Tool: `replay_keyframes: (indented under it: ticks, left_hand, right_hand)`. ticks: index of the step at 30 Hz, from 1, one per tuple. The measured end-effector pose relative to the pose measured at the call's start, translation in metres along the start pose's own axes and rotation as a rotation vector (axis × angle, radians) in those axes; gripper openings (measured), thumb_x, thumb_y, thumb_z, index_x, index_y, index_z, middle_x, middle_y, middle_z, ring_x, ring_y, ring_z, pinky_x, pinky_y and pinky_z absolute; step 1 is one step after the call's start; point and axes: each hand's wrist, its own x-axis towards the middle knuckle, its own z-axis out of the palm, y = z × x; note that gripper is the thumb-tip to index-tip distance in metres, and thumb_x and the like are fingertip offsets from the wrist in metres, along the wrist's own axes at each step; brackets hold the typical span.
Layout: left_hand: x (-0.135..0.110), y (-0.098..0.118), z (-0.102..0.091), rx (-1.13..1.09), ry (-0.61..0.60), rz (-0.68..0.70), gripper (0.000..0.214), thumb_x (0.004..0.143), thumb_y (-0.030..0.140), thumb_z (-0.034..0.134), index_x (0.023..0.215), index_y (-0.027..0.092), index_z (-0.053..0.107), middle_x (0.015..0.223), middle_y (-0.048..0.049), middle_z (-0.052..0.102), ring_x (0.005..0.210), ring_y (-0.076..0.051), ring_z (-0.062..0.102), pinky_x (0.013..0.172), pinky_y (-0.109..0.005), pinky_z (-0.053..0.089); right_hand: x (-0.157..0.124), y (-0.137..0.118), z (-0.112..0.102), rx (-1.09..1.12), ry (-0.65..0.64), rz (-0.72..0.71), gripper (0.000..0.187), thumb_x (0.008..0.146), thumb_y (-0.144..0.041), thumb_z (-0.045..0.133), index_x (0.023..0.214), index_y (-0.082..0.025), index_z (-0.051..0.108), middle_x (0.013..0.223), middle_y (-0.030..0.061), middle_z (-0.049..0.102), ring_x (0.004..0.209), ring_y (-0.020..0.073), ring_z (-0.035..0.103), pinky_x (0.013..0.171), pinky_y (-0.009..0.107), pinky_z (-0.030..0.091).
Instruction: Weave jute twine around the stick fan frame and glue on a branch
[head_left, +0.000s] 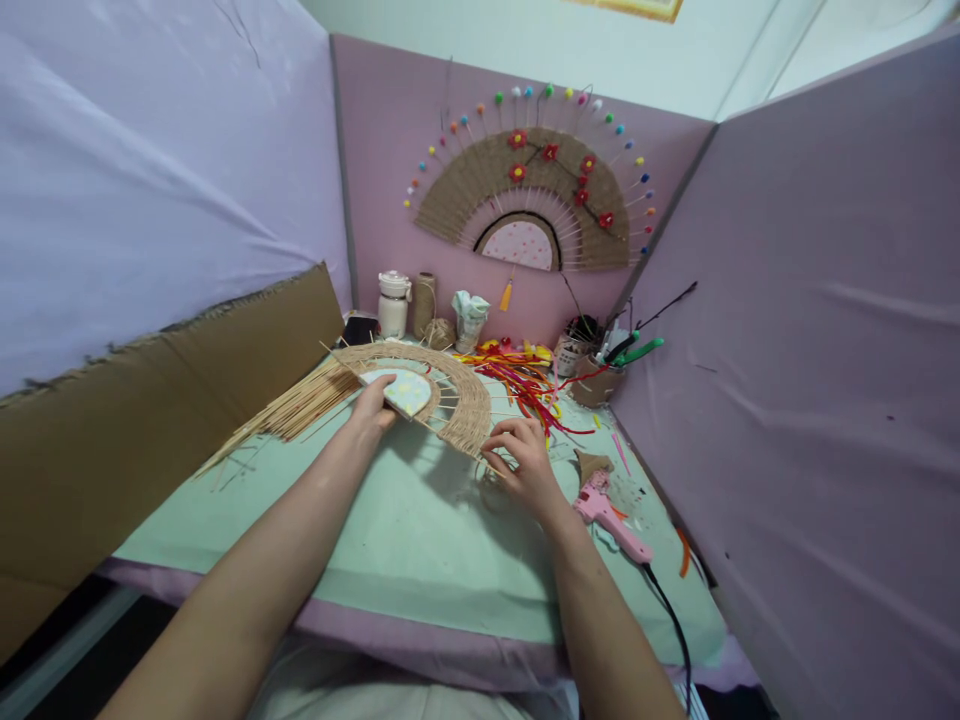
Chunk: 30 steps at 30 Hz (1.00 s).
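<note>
A half-round fan (pixel 471 400) of woven twine on thin sticks is held tilted above the table. My left hand (pixel 373 402) grips it at its pale patterned half-circle centre (pixel 409 391), thumb on top and fingers underneath. At the fan's lower right edge, my right hand (pixel 520 455) has its fingers curled and pinched by the last stick. Loose twine (pixel 491 490) hangs in a tangle just below those fingertips. Whether the right fingers hold the twine, the stick or both is too small to be sure of.
A pink glue gun (pixel 611 520) lies right with its cord over the front edge. Thin sticks (pixel 289 405) are piled left by a cardboard sheet (pixel 172 390). Red and orange pipe cleaners (pixel 517 380), a twine spool (pixel 424 300) and a tool pot (pixel 598 385) stand behind. A finished fan (pixel 450 195) hangs on the back panel.
</note>
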Motion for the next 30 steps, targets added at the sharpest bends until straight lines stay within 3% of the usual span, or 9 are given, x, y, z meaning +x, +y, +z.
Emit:
replay_keyframes:
  ticks: [13, 25, 30]
  left_hand:
    - [0.0, -0.004, -0.002, -0.021, -0.004, -0.036, 0.039, 0.079, 0.006, 0.051, 0.117, 0.012, 0.059, 0.094, -0.0151, 0.072, 0.079, -0.026, 0.071, 0.073, -0.039, 0.058]
    - [-0.007, 0.002, 0.0, -0.036, -0.034, 0.024, 0.033, 0.082, 0.007, 0.05, 0.114, 0.011, 0.061, 0.081, -0.0104, 0.073, 0.067, -0.019, 0.069, 0.073, -0.033, 0.057]
    - [-0.01, 0.004, 0.002, -0.06, -0.054, 0.044, 0.034, 0.082, 0.007, 0.051, 0.114, 0.012, 0.062, 0.081, -0.0093, 0.073, 0.067, -0.018, 0.069, 0.073, -0.03, 0.057]
  right_hand:
    - [0.001, -0.008, 0.003, 0.004, 0.104, -0.002, 0.009, 0.08, -0.029, 0.065, 0.087, -0.023, 0.064, 0.096, 0.0054, 0.058, 0.096, 0.0223, 0.048, 0.088, 0.04, 0.035]
    - [-0.004, -0.009, 0.007, -0.057, 0.238, 0.047, 0.003, 0.081, -0.024, 0.062, 0.083, -0.025, 0.065, 0.099, 0.0062, 0.055, 0.1, 0.0246, 0.044, 0.088, 0.042, 0.033]
    - [-0.006, -0.011, 0.004, -0.093, 0.311, 0.019, 0.003, 0.081, -0.025, 0.063, 0.083, -0.024, 0.065, 0.089, 0.0059, 0.057, 0.091, 0.0231, 0.047, 0.085, 0.041, 0.035]
